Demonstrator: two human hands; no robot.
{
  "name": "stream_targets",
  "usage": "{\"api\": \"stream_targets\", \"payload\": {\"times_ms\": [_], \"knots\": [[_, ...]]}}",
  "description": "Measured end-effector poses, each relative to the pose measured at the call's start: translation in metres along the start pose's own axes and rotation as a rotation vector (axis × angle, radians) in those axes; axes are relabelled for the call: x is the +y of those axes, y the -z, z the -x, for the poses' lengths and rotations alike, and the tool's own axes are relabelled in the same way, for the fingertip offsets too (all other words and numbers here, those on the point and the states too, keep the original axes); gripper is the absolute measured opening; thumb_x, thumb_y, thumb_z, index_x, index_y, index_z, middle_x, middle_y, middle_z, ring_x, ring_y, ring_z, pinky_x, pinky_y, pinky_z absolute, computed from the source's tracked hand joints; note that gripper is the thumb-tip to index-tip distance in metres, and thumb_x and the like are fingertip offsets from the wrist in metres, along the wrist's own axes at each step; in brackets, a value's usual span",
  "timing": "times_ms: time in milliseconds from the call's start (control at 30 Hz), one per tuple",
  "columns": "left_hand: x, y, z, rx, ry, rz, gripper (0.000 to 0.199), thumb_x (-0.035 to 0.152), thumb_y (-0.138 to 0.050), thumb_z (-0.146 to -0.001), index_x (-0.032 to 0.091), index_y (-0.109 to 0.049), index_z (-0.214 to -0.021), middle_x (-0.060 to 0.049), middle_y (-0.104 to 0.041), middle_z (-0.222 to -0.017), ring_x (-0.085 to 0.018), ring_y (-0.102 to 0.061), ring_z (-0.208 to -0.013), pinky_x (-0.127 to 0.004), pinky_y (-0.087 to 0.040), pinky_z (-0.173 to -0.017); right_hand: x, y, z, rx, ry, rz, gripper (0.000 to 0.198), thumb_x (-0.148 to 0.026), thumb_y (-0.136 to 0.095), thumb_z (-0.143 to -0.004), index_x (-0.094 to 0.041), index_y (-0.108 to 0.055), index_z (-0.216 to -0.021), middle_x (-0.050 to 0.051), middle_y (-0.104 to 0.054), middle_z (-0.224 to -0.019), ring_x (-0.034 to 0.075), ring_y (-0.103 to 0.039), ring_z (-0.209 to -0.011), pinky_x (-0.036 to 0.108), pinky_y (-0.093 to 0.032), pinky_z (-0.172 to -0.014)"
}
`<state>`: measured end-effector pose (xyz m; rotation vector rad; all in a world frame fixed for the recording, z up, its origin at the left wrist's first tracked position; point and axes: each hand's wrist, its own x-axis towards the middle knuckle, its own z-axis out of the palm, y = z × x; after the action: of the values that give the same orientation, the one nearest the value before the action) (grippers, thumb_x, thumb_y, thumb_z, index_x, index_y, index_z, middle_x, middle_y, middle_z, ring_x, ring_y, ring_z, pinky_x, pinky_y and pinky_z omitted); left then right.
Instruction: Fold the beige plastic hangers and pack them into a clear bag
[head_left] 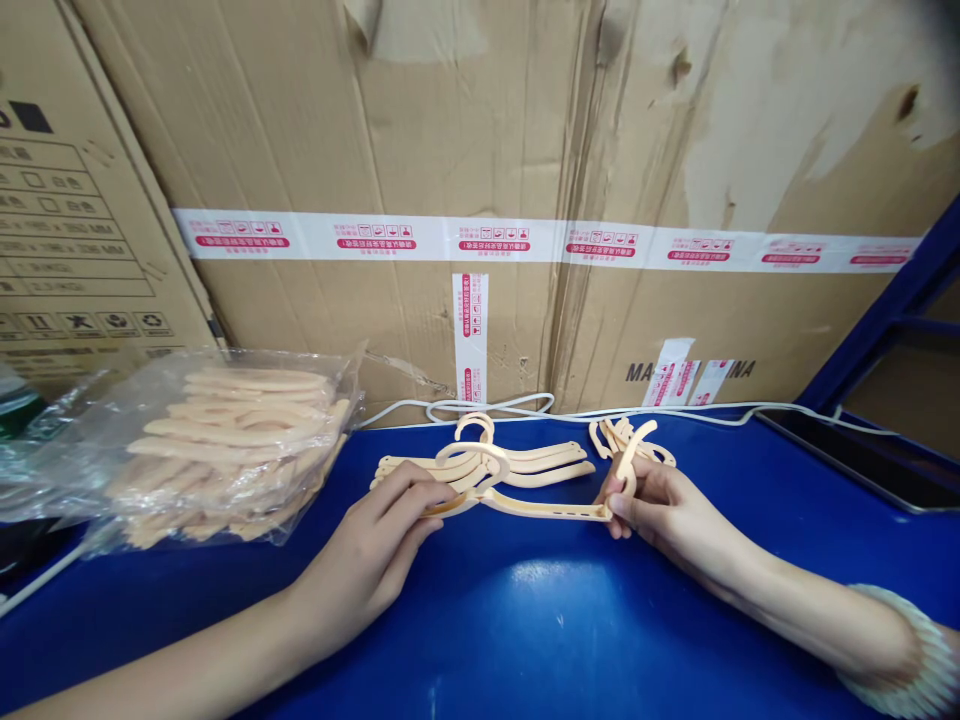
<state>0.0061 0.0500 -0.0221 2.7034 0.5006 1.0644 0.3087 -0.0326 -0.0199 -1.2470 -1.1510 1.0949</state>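
Blue tabletop (555, 640) beneath hangers (540, 508), cardboard (480, 130) behind

Room in front of hangers (555, 474), cardboard (510, 140) behind

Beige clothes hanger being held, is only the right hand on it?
No, the left hand holds one arm of the beige clothes hanger, and the right hand is at the other arm's end.

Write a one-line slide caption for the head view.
Left hand holds a cream hanger while the right hand pinches a curved piece at its other end, over a blue tabletop.
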Motion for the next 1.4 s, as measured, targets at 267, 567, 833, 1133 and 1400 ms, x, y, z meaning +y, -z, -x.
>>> {"api": "stream_targets", "payload": {"times_ms": [267,567,833,1133,1400], "knots": [[0.002,0.0009,-0.0011,-0.037,-0.009,0.007,0.031,0.002,-0.041,-0.096,0.022,-0.051,-0.117,-0.007,-0.056,-0.105,-0.017,-0.058,-0.096,-0.029,-0.048,-0.085,0.002,-0.0012,-0.0001,0.027,0.038,0.077,0.035,-0.042,-0.082,-0.062,-0.02,-0.054,-0.066,-0.001,-0.058,-0.055,0.013,-0.051,-0.049,0.028,-0.039,-0.049],[-0.0001,-0.0009,0.0026,-0.038,-0.031,-0.009,0.032,0.002,-0.041,-0.095,0.021,-0.052,-0.118,-0.008,-0.06,-0.108,-0.017,-0.062,-0.099,-0.024,-0.051,-0.082,-0.0001,-0.0008,0.0026,0.028,0.059,0.145,0.033,-0.043,-0.079,-0.065,-0.021,-0.055,-0.067,-0.002,-0.057,-0.055,0.013,-0.049,-0.051,0.029,-0.04,-0.052],[0.0013,-0.0001,-0.0026,-0.015,-0.051,-0.039,0.035,-0.003,-0.039,-0.091,0.02,-0.051,-0.114,-0.007,-0.057,-0.102,-0.014,-0.061,-0.09,-0.022,-0.052,-0.077,-0.0021,0.0012,0.0021,-0.119,0.092,0.026,0.038,-0.051,-0.076,-0.077,-0.019,-0.057,-0.075,0.003,-0.063,-0.076,0.016,-0.056,-0.068,0.032,-0.044,-0.067],[-0.0018,-0.0035,0.0011,-0.002,-0.039,-0.027,0.034,-0.002,-0.039,-0.093,0.02,-0.051,-0.116,-0.007,-0.056,-0.105,-0.015,-0.06,-0.095,-0.023,-0.051,-0.082,-0.0054,0.0045,0.0007,-0.179,-0.043,-0.163,0.033,-0.044,-0.079,-0.076,-0.018,-0.058,-0.073,0.006,-0.067,-0.081,0.018,-0.059,-0.076,0.033,-0.044,-0.072],[-0.0006,-0.0029,0.0021,-0.032,-0.045,-0.025,0.036,-0.002,-0.04,-0.094,0.02,-0.05,-0.121,-0.008,-0.057,-0.109,-0.016,-0.061,-0.098,-0.023,-0.053,-0.082,0.0014,0.0061,-0.0007,-0.16,-0.015,-0.093,0.035,-0.047,-0.079,-0.075,-0.017,-0.061,-0.074,0.006,-0.068,-0.077,0.017,-0.058,-0.07,0.031,-0.043,-0.067]]}}
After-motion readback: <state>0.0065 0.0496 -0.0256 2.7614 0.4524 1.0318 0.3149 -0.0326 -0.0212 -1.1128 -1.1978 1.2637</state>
